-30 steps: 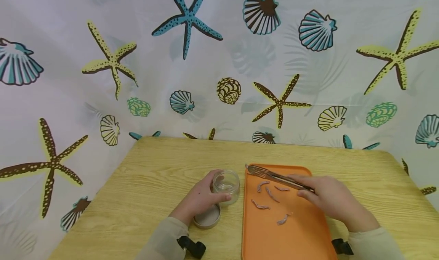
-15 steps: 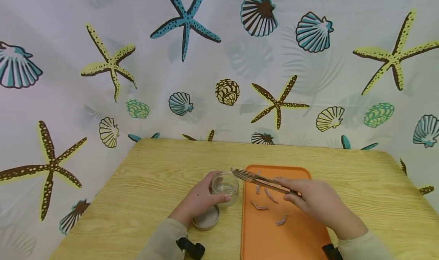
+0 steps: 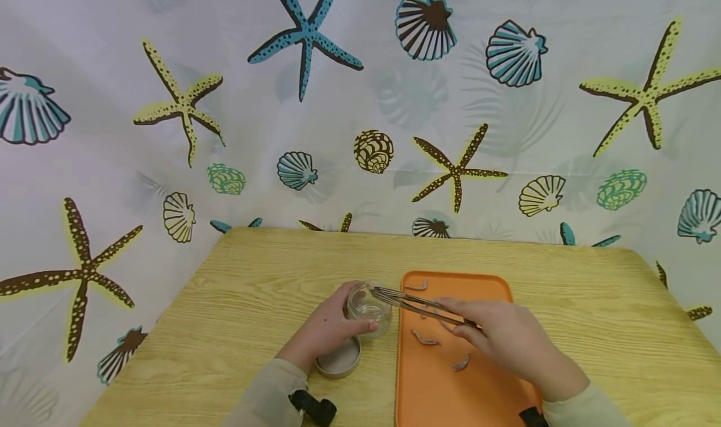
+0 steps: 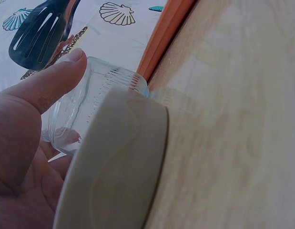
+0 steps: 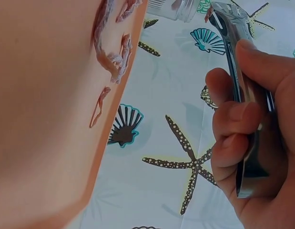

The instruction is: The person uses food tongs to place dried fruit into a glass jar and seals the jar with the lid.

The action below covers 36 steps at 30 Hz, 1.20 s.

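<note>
My left hand (image 3: 327, 327) grips a clear glass jar (image 3: 368, 324) from its left side; the jar stands with its mouth up and no lid on. Metal tongs (image 3: 419, 306) with slotted heads are in my right hand (image 3: 507, 336), thumb on one arm and fingers curled round the other. Their tips reach over the jar's mouth, and a small brownish strip (image 5: 208, 15) shows at the tip in the right wrist view. Several shrivelled dried strips (image 3: 425, 339) lie on an orange tray (image 3: 445, 396) beneath my right hand. The contents of the jar are hard to make out.
A round grey lid (image 3: 339, 359) lies on the wooden table (image 3: 253, 295) by my left wrist, close in front of the jar. The tray's raised rim runs just right of the jar. A shell-and-starfish patterned curtain (image 3: 338, 101) hangs behind and on both sides.
My right hand has carried the tongs left from the tray's far left corner to the jar's mouth, a small strip at their tips. My left hand and the jar stay put.
</note>
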{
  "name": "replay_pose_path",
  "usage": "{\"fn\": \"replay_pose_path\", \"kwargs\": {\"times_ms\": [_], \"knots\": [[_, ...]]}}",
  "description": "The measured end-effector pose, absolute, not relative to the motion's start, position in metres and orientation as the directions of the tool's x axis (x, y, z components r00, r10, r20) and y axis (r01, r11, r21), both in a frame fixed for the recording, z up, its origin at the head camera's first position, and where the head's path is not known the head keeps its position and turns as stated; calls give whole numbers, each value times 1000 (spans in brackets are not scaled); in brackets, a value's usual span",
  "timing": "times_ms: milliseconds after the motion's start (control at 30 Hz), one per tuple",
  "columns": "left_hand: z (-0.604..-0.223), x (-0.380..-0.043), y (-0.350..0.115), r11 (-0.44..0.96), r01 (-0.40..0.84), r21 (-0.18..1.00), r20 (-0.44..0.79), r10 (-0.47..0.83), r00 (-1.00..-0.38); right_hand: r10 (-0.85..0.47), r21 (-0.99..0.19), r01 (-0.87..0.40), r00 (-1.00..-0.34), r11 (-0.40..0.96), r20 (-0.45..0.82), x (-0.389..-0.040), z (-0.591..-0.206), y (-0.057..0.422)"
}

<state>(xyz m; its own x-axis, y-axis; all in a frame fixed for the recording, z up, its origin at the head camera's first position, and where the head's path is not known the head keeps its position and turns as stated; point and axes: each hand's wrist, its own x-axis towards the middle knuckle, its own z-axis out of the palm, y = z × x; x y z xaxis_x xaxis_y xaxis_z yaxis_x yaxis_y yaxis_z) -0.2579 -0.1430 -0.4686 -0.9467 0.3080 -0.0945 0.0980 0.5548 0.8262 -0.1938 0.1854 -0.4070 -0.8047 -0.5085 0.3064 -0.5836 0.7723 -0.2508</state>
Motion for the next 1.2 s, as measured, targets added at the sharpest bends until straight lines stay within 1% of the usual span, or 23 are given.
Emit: {"fn": "replay_pose_path", "kwargs": {"times_ms": [100, 333, 533, 700, 933, 1200], "knots": [[-469, -258, -143, 552, 98, 828, -94, 310, -946, -511, -243, -584, -805, 775, 302, -194, -408, 184], [-470, -257, -143, 555, 103, 826, -91, 312, -946, -521, -274, -574, -818, 772, 245, -193, -408, 182], [-471, -257, -144, 556, 101, 825, -94, 312, -946, -524, -282, -577, -816, 766, 246, -193, -408, 182], [-470, -256, -144, 556, 91, 826, -101, 305, -947, -512, -292, -563, -826, 773, 238, -194, -408, 185], [-470, -256, -144, 560, 99, 823, -92, 304, -948, -470, -305, -514, -858, 802, 209, -194, -403, 193], [-470, -257, -144, 548, 104, 830, -89, 315, -945, -446, -296, -485, -874, 823, 193, -197, -400, 207]]}}
